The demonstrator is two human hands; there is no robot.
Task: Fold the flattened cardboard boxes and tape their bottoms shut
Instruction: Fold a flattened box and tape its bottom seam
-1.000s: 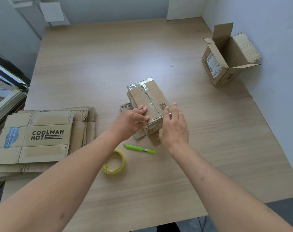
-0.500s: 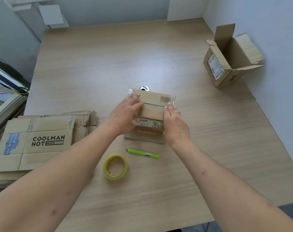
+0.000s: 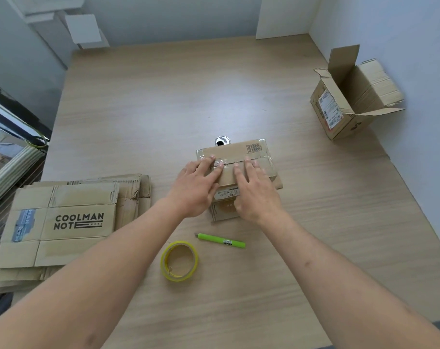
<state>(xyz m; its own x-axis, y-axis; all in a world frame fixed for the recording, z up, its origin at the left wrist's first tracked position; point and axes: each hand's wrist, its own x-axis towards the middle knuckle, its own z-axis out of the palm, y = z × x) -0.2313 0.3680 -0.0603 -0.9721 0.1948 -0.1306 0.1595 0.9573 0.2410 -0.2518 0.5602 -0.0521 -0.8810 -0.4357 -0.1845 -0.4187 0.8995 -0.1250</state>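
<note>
Pressing my left hand [image 3: 197, 188] and right hand [image 3: 255, 191], fingers flat, on one box [image 3: 239, 157] at mid-table [image 3: 163, 102]: brown, barcoded, its seam under shiny tape. One open box [image 3: 347, 107] sits far right; the flat stack [image 3: 70, 222] holds perhaps several.

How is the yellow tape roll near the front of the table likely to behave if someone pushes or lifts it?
The tape roll lies flat on its side on the table, so a push would probably slide it, not roll it. It is a thin, hollow ring, so it is likely light and easy to pinch. Stood on edge, it could roll away.
</note>
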